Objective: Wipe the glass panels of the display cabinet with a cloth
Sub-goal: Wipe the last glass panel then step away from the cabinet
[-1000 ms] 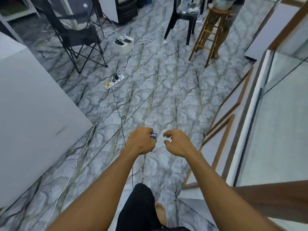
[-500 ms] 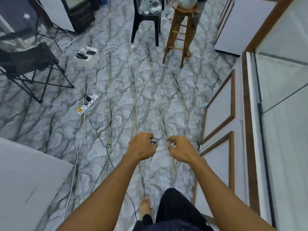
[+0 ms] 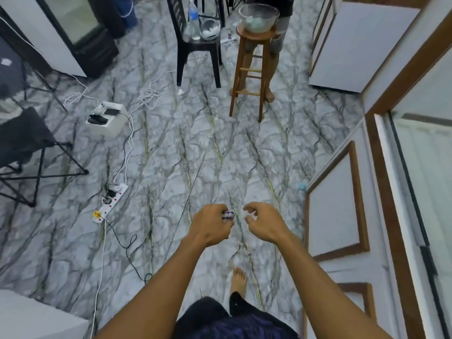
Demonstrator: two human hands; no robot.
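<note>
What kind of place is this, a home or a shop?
Likely a home or small shop room: marble-patterned floor, a display cabinet with glass panels, a wooden stool bearing a glass bowl, a power strip.

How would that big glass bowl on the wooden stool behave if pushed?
The clear glass bowl looks rigid, likely breakable. It covers the tall wooden stool's whole seat, so a shove might send it off.

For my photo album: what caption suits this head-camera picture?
Left hand grips a small checked cloth, right hand loosely curled beside it, display cabinet on the right.
</note>
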